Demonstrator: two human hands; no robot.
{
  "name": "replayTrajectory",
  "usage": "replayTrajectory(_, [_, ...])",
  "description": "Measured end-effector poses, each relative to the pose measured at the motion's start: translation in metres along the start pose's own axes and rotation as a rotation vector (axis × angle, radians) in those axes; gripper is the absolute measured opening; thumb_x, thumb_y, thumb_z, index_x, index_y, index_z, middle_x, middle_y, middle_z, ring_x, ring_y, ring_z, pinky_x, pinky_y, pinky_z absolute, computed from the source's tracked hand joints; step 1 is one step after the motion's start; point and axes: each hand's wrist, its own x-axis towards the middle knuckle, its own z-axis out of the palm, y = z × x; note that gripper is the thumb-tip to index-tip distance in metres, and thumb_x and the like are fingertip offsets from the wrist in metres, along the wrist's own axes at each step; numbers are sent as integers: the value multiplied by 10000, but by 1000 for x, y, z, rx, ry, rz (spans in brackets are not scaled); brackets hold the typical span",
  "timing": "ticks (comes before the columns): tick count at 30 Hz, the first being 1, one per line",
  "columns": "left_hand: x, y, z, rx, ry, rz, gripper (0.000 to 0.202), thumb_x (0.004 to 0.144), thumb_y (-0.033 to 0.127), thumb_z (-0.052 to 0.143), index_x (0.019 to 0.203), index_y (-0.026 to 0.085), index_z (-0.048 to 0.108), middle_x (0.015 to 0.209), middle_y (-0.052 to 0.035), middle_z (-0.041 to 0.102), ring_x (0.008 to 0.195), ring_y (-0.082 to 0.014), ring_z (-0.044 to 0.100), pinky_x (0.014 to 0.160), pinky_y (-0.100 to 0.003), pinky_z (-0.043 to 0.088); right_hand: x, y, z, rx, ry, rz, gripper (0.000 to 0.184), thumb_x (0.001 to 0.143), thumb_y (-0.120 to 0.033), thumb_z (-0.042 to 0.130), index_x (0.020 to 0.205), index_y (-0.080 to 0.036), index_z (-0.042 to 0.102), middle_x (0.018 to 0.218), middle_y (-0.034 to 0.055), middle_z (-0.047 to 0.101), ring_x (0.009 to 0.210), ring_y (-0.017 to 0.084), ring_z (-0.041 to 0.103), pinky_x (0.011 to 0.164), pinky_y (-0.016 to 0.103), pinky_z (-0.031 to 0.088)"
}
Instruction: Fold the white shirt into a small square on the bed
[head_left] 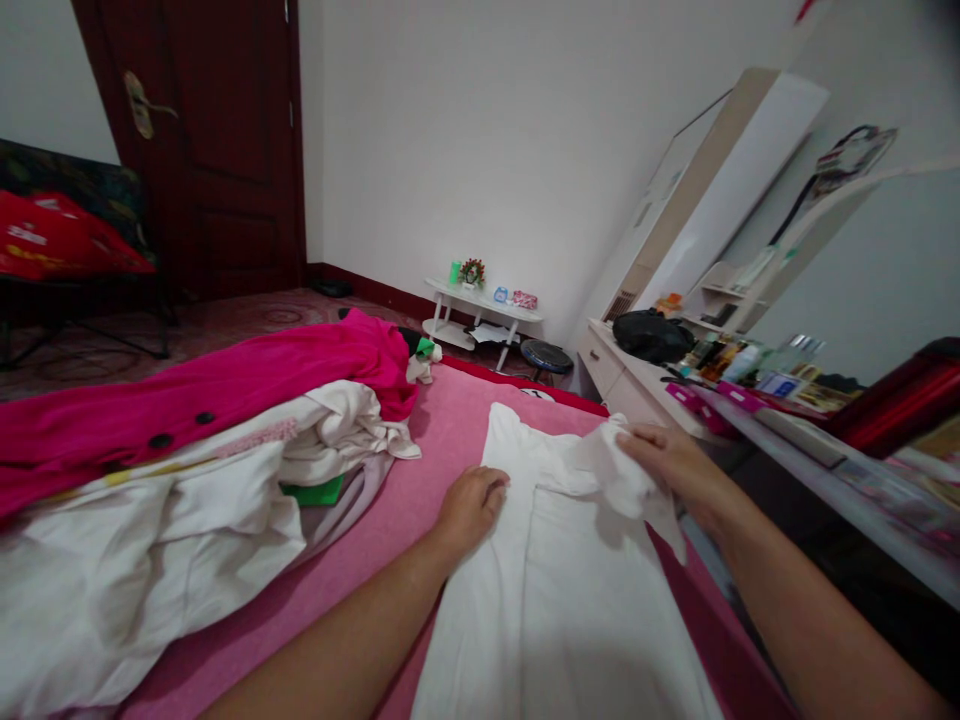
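A white garment (pixel 570 590) lies spread flat on the pink bed cover (pixel 442 430) in front of me. My left hand (pixel 472 505) rests on the garment's left edge with its fingers curled down onto the cloth. My right hand (pixel 664 455) grips a lifted fold of the same white garment near its upper right corner and holds it over the flat part.
A heap of clothes lies to the left: a magenta coat (pixel 195 395) with dark buttons on top of white garments (pixel 150 540). A dresser (pixel 645 385) crowded with bottles stands at the right. A small white table (pixel 480 300) sits by the far wall, with a dark red door (pixel 217 140) at the left.
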Motion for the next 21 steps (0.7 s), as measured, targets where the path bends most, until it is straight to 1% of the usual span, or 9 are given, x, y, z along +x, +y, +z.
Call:
replayTrajectory(2, [0,1,-1,-42,30,-45,263,887,254,494,1055,166,676,1019,-73,704,965,-202,615,882,-300,450,-40,-28,28,-185,-275,-177,461,734,-366,654,1168,-212,663,994,80,718,839,249,664,764,355,520])
replayTrajectory(4, [0,1,-3,-64,42,-68,296,915,310,461,1078,175,669,1020,-67,706,964,-200,621,883,-295,452,-82,-39,58,-388,-430,-272,566,709,-305,675,1268,-292,590,1124,56,689,963,267,646,879,415,486])
replayTrajectory(5, [1,1,-3,-68,40,-67,302,922,319,447,1074,183,670,1013,-59,708,961,-197,623,882,-292,453,-100,-37,71,-465,-444,-296,597,677,-274,693,1265,-295,591,1201,60,658,1053,290,617,944,451,450])
replayTrajectory(7, [1,0,-4,-71,30,-51,305,929,322,431,1043,190,681,999,-48,713,952,-193,627,879,-288,455,-127,-23,89,-558,-421,-309,658,675,-227,678,1317,-273,541,1329,74,573,1204,295,528,1025,455,387])
replayTrajectory(9, [2,-2,-3,-68,20,-48,286,914,301,454,1025,179,689,986,-52,715,928,-191,632,862,-287,463,-141,-5,95,-616,-385,-288,667,665,-167,646,1318,-240,530,1364,88,537,1245,281,490,1043,431,374])
replayTrajectory(12, [2,-4,-1,-50,1,-72,250,842,218,538,1029,152,691,966,-68,714,875,-186,635,816,-281,478,-150,13,88,-665,-414,-222,612,633,-90,590,1225,-245,574,1268,80,586,1144,256,554,964,394,433])
replayTrajectory(16, [1,-8,2,-31,-13,-78,277,783,143,573,1031,156,696,944,-62,710,837,-168,627,794,-269,480,-157,22,82,-664,-434,-186,601,596,-59,561,1160,-267,572,1157,59,596,1019,237,581,869,370,458])
replayTrajectory(18, [0,-10,3,-25,-12,-73,281,772,132,576,1022,164,700,928,-53,709,819,-161,621,786,-267,481,-156,27,85,-648,-369,-215,476,637,-71,533,1078,-242,585,1103,64,594,998,231,568,838,353,453])
replayTrajectory(21, [0,-12,4,-29,-11,-67,301,750,108,575,1016,172,702,924,-41,709,802,-152,616,776,-258,481,-152,28,90,-634,-277,-267,209,702,-76,460,837,-197,565,929,63,598,897,204,562,769,310,437])
